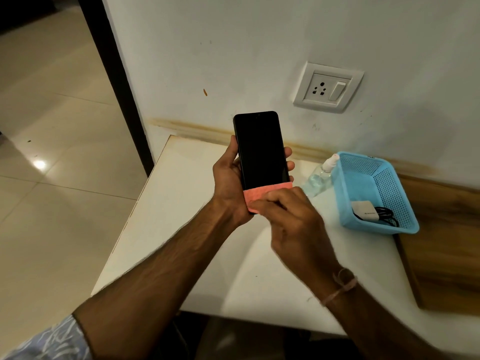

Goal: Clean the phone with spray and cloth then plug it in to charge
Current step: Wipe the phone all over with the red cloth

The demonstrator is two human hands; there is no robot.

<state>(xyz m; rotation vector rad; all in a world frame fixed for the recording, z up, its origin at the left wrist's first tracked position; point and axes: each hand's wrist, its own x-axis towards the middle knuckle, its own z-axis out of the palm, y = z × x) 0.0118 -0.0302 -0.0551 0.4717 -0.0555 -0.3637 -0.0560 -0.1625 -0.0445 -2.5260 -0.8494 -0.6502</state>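
One phone (262,149) is seen, and one pink cloth (259,197). Two hands are counted, the left hand (228,183) and the right hand (293,216). One spray bottle (320,175) and one blue basket (389,178) are found on the one desk (197,229). Within the basket, one white charger (365,210) and one black cable (387,213) are counted. One wall socket (320,90) with one switch (337,90) is seen.

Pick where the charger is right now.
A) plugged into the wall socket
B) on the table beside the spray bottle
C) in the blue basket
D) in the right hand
C: the white charger with its black cable lies in the blue basket; the wall socket has nothing plugged in, and the right hand presses a pink cloth to the phone that the left hand grips.
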